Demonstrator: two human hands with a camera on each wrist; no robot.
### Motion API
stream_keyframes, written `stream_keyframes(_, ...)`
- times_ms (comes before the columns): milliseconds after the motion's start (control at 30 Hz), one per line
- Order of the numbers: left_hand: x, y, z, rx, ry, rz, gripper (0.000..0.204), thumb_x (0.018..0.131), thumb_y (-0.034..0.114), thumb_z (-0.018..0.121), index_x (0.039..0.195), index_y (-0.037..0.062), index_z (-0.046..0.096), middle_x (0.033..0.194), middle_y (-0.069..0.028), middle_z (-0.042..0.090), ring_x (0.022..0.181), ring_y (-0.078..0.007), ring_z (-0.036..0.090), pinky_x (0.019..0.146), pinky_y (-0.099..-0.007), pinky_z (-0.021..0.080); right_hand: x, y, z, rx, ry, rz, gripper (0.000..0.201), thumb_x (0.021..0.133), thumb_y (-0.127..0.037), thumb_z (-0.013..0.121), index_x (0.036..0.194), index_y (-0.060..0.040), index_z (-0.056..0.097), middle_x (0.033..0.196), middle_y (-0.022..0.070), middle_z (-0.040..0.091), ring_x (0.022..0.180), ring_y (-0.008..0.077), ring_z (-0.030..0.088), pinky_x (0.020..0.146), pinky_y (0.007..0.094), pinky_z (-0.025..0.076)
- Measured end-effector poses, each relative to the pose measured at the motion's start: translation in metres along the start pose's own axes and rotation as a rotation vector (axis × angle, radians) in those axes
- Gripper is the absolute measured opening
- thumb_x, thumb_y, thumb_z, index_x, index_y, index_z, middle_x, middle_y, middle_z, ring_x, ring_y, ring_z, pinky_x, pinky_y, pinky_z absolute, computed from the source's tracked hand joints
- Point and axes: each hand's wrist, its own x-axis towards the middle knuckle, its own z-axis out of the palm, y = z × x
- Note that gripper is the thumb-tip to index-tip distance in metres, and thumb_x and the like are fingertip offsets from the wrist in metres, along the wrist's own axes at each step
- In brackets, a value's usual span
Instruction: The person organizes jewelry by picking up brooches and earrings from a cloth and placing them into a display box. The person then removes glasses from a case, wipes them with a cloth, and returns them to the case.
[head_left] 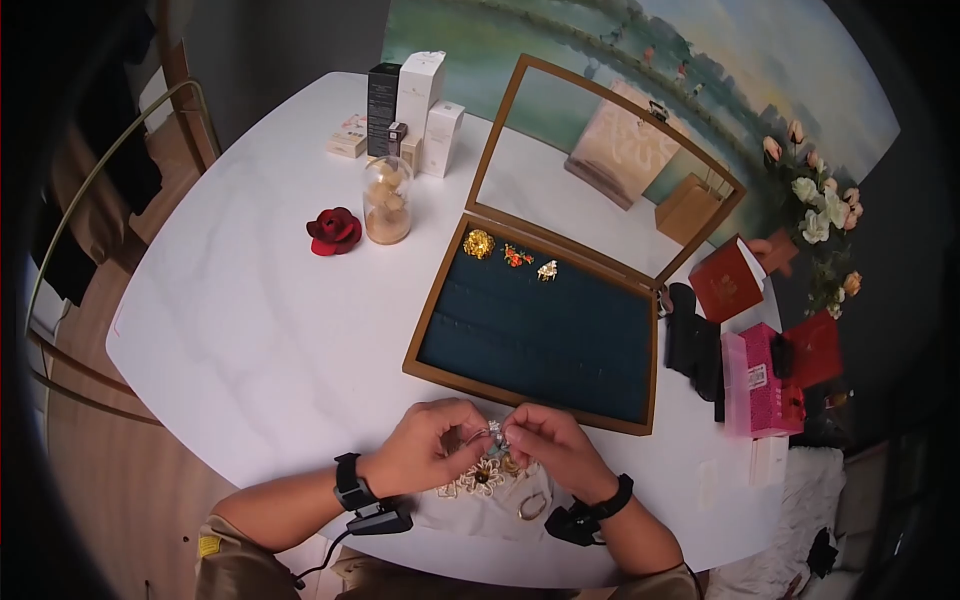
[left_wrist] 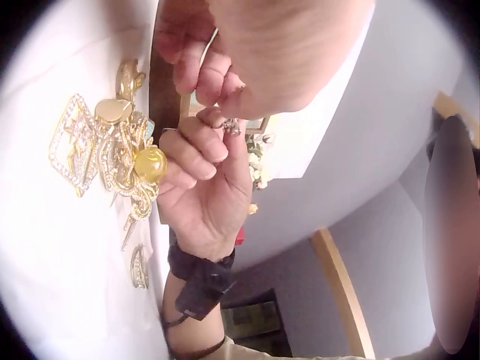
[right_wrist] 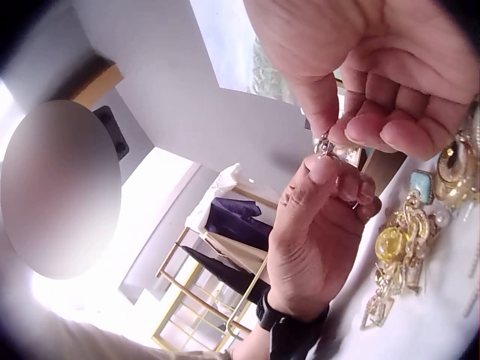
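Observation:
Close over the table's near edge, my left hand (head_left: 425, 450) and right hand (head_left: 562, 452) meet fingertip to fingertip. Between them they pinch a small silvery, sparkling jewellery piece (right_wrist: 323, 145), mostly covered by the fingers. A thin pale wire (left_wrist: 209, 46) shows against the left fingers in the left wrist view. Below the hands, a heap of gold-coloured jewellery (head_left: 484, 478) lies on a white cloth (head_left: 450, 515), with a round yellow stone (left_wrist: 151, 165) and a turquoise stone (right_wrist: 422, 186) in it. A hoop-shaped piece (head_left: 532, 506) lies beside the heap.
Beyond the hands stands a wooden display case (head_left: 530, 400), glass lid raised, with three brooches along its dark lining's back edge. Boxes (head_left: 420, 85), a glass dome (head_left: 388, 215) and a red rose (head_left: 334, 232) stand back left. A pink box (head_left: 765, 380) sits right.

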Motion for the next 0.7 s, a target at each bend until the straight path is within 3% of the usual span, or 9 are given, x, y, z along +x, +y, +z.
stream_keyframes(167, 0.004, 0.007, -0.006, 0.383, 0.058, 0.344, 0.011, 0.088, 0.007, 0.078, 0.093, 0.0039, 0.068, 0.077, -0.0073, 0.063, 0.068, -0.0244, 0.063, 0.06, -0.0362, 0.051, -0.002, 0.003, 0.002, 0.179, -0.024, 0.099, 0.018, 0.109, -0.02, 0.059, 0.107, -0.0027, 0.062, 0.081, -0.0009, 0.059, 0.069, 0.007, 0.054, 0.064, 0.0248, 0.045)
stream_keyframes(300, 0.003, 0.014, -0.003, 0.363, 0.107, 0.321, 0.013, 0.088, 0.007, 0.077, 0.099, 0.005, 0.069, 0.078, -0.0082, 0.062, 0.069, -0.0278, 0.062, 0.061, -0.0386, 0.05, -0.004, 0.005, 0.004, 0.333, -0.055, 0.171, 0.02, 0.11, -0.023, 0.056, 0.105, -0.0039, 0.061, 0.078, -0.0001, 0.058, 0.066, 0.0076, 0.052, 0.061, 0.0252, 0.042)
stream_keyframes(367, 0.006, 0.008, -0.006, 0.396, 0.022, 0.49, 0.016, 0.09, 0.006, 0.073, 0.106, 0.0056, 0.069, 0.079, -0.0086, 0.062, 0.069, -0.029, 0.061, 0.063, -0.0383, 0.05, -0.003, 0.005, 0.006, 0.423, -0.103, 0.209, 0.021, 0.108, -0.028, 0.06, 0.101, -0.0074, 0.062, 0.081, -0.0022, 0.058, 0.068, 0.0064, 0.053, 0.06, 0.0243, 0.044)
stream_keyframes(500, 0.002, 0.014, -0.01, 0.335, -0.042, 0.374, 0.016, 0.088, 0.002, 0.073, 0.104, 0.0028, 0.072, 0.083, -0.0118, 0.067, 0.071, -0.0305, 0.065, 0.064, -0.0375, 0.051, -0.003, 0.006, 0.007, 0.443, -0.122, 0.229, 0.02, 0.109, -0.027, 0.059, 0.102, -0.0081, 0.062, 0.083, -0.0016, 0.059, 0.069, 0.0066, 0.054, 0.06, 0.0247, 0.044)
stream_keyframes(700, 0.002, 0.014, -0.007, 0.209, -0.011, 0.407, 0.019, 0.085, -0.003, 0.069, 0.102, 0.004, 0.07, 0.077, -0.0101, 0.064, 0.066, -0.0303, 0.061, 0.062, -0.0393, 0.049, -0.003, 0.004, 0.008, 0.391, -0.112, 0.224, 0.019, 0.11, -0.025, 0.058, 0.105, -0.0074, 0.063, 0.083, -0.0018, 0.06, 0.071, 0.0068, 0.055, 0.062, 0.0248, 0.045)
